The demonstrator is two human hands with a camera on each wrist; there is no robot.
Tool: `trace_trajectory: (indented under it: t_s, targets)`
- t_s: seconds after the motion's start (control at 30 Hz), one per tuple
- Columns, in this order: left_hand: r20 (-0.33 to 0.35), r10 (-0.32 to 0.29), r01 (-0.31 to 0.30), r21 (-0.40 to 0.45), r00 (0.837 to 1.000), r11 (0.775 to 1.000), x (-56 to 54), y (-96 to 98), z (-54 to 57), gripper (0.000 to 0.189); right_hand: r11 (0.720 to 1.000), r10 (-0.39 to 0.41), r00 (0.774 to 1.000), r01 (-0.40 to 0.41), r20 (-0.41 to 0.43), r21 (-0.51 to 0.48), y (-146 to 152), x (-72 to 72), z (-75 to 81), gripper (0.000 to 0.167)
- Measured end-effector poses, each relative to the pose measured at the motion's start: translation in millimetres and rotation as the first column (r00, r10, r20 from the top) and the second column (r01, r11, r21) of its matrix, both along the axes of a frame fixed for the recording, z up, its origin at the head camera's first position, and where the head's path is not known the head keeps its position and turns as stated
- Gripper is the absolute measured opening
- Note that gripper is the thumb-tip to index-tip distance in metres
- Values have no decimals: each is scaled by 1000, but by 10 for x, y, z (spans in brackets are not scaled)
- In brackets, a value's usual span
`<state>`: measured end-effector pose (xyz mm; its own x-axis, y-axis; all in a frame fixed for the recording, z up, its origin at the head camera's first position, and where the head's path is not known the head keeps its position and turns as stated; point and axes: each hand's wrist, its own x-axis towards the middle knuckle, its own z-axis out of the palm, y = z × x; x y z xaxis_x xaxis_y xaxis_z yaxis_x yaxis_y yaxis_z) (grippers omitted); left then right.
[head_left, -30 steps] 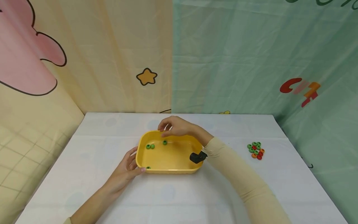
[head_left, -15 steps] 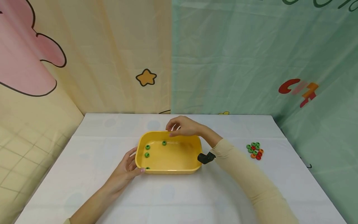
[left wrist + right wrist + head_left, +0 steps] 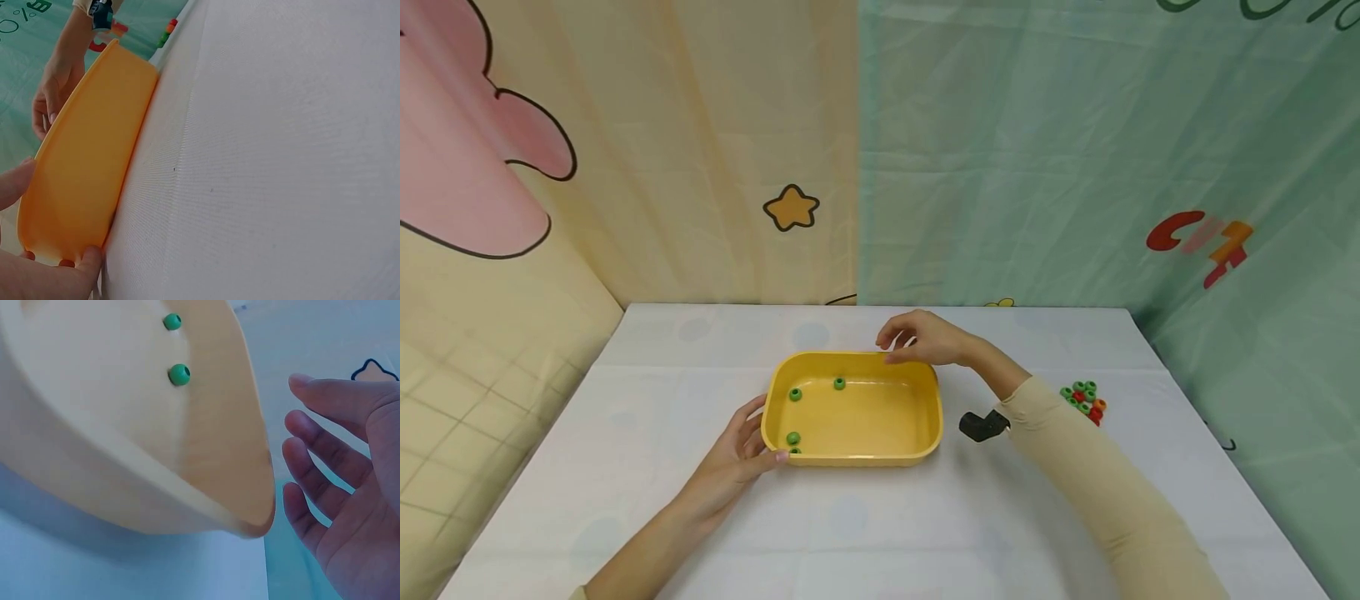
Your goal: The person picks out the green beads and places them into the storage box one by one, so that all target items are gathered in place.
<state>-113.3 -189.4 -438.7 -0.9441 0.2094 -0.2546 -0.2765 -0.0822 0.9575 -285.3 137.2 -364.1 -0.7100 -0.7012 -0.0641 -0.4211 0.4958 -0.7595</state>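
Note:
My left hand [image 3: 737, 458] grips the left end of a yellow plastic tray [image 3: 865, 421], thumb on its rim and fingers along its outer side. Several green beads lie toward the tray's left half: one bead [image 3: 839, 383] by the back wall, another bead [image 3: 795, 394] at the back left, and a pair near the front left, the foremost partly hidden by the wall. My right hand [image 3: 928, 338] hovers by the tray's back right corner. In the right wrist view its loosely bent fingers [image 3: 315, 465] hold nothing and stand apart from the tray.
On the table's right lies a small cluster of green, red and orange beads [image 3: 1078, 387], partly covered by the right sleeve [image 3: 1097, 475]. A black wrist device [image 3: 983, 427] juts from that sleeve. Printed cloth walls rise behind the white table [image 3: 850, 533] and at both sides.
My right hand has drawn rightward along the tray's back rim. Inside the tray, one green bead has rolled from the back left to the front left. The left hand's grip is the same.

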Motion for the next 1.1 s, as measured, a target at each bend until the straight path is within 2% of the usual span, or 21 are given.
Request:
trace_trajectory:
  t_s: [0.53, 0.73, 1.1]
  targets:
    - [4, 0, 0, -3, 1000, 1000, 4, 9, 8, 98, 994, -106, 994, 106, 28, -4, 564, 29, -27, 30]
    - [-4, -7, 7, 6, 1000, 1000, 9, -1, 17, 99, 991, -136, 990, 136, 25, -12, 815, 86, -9, 27]
    - [6, -1, 2, -11, 1000, 1000, 3, 4, 24, 98, 969, -247, 969, 247, 12, 10, 1307, 213, 28, 28]
